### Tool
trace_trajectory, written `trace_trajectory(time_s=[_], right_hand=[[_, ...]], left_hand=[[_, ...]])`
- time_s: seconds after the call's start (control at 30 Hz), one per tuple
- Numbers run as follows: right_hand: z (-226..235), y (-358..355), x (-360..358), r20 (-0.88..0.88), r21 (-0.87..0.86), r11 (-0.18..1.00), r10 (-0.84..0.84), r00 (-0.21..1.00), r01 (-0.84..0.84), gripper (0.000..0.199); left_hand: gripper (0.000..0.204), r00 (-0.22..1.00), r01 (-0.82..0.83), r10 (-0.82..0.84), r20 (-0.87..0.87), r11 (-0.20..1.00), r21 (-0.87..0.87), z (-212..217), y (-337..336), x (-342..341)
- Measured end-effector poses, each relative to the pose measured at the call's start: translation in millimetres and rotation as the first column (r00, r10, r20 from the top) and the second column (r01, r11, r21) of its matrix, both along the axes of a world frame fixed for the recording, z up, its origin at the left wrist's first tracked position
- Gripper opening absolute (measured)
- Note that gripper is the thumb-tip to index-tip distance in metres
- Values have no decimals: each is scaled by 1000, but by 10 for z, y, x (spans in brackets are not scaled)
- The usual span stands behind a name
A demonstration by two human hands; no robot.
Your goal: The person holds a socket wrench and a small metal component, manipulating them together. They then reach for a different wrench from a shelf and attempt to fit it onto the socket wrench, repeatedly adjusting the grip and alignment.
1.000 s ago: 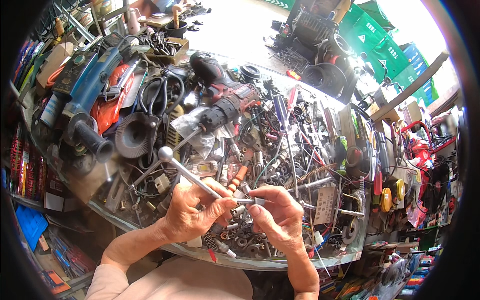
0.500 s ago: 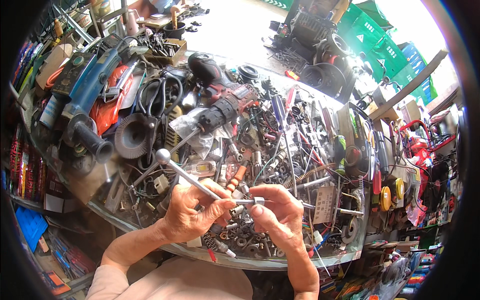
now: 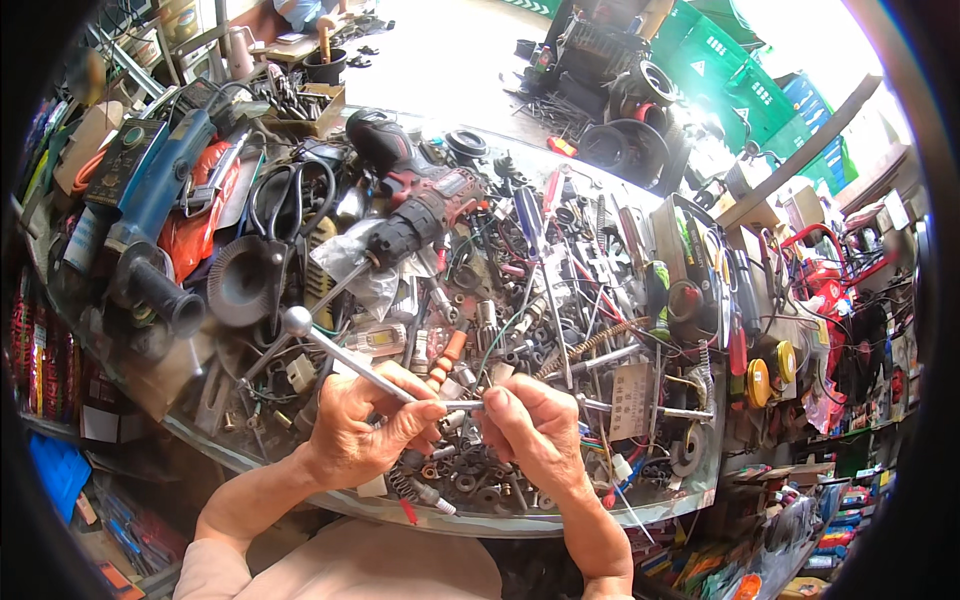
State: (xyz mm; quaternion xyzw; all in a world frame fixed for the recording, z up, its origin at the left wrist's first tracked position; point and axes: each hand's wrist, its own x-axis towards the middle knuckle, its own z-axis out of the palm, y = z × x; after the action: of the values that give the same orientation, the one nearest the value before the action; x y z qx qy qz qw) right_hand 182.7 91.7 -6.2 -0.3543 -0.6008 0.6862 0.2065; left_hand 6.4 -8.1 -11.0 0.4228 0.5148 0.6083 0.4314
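Left hand (image 3: 358,432) closed round long silver metal rod with ball end (image 3: 345,355), above cluttered glass table (image 3: 560,520); right hand (image 3: 530,430) pinched small silver piece (image 3: 468,405) at rod tip; best kept aligned, steady, over table

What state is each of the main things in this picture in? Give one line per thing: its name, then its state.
Left hand: closed around the metal rod.
Right hand: fingertips pinching the rod's thin end.
Metal rod: held above the clutter, tilted, round knob end up and to the left.
Red drill: lying on its side, untouched.
Blue grinder: lying flat at the left.
Glass table: piled with tools and parts.
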Motion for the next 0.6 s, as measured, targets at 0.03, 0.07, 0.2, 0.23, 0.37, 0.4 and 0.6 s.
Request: trace_trajectory(time_s=[0.03, 0.07, 0.2, 0.23, 0.37, 0.4, 0.6], right_hand=[[44, -2, 5, 43, -47, 999, 13, 999, -11, 23], [52, -13, -8, -21, -25, 1000, -2, 1000, 1, 23], [107, -52, -48, -141, 29, 999, -17, 990, 21, 30], [110, -58, -54, -153, 13, 1000, -18, 988, 20, 32], [73, -22, -37, -67, -3, 1000, -12, 998, 12, 29], [11, 16, -11, 6, 4, 1000, 31, 999, -31, 31], [60, -54, -40, -142, 72, 997, -5, 990, 15, 24]], left_hand=[[14, 1000, 8, -8, -22, 1000, 8, -5, -3, -3], [14, 1000, 1, -1, -1, 1000, -14, -9, -4, -4], [15, 999, -15, 17, 32, 999, -43, -11, -10, -17], [15, 999, -21, 22, 31, 999, -36, -11, -18, -11], [15, 1000, 4, -3, 10, 1000, -25, -6, 13, 8], [15, 1000, 13, -13, 2, 1000, -22, -12, 14, 4], [15, 999, -26, 27, 30, 999, -38, 30, 8, 1]])
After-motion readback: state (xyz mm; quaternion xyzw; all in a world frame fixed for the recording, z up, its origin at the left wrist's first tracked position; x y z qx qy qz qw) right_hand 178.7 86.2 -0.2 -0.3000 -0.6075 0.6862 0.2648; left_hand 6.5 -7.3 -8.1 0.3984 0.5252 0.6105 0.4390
